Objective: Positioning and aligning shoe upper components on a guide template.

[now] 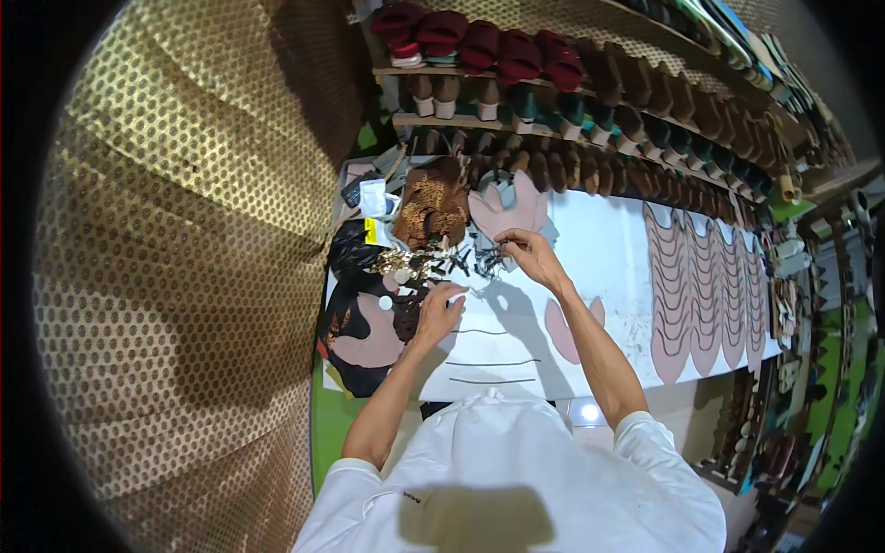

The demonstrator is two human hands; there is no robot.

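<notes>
My left hand [440,315] hovers over the table's left part, thumb and fingers curved with a gap between them; I see nothing clearly held there. Ahead of it lie a loose pile of small dark strips [458,262] and some gold-coloured bits [396,262]. My right hand [532,256] is pinched closed above another dark tangle of strips [489,261]; whatever its fingertips hold is too small to name. Several thin dark strips [494,363] lie side by side in front of me. Just left of my right forearm sits a pink crescent-shaped piece [559,332].
Rows of pink curved pieces with dark edging [671,304] cover the right of the white table [604,240]. Brown patterned material [431,207] and a grey-pink stack [510,207] stand at the back. Shelves of shoes [516,57] rise behind; a gold curtain [184,258] hangs left.
</notes>
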